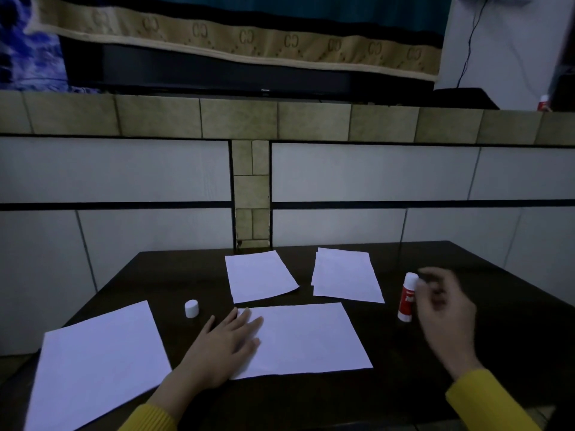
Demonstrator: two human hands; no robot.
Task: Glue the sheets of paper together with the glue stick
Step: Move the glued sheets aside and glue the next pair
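Observation:
Several white sheets lie on a dark table (466,353). A large sheet (308,337) sits in the middle, with my left hand (227,343) pressed flat on its left edge, fingers spread. Another large sheet (99,362) lies at the near left. Two smaller sheets lie farther back, one (259,275) at centre and one (345,275) to its right. A red and white glue stick (407,297) stands upright at the right, uncapped. My right hand (445,309) is blurred right beside it, fingers curled near its top; contact is unclear. The white cap (191,308) stands left of centre.
A tiled wall with a stone ledge (249,119) rises just behind the table. A dark long device (236,79) and hanging cloth sit above the ledge. A second small red and white item (544,102) stands on the ledge at far right.

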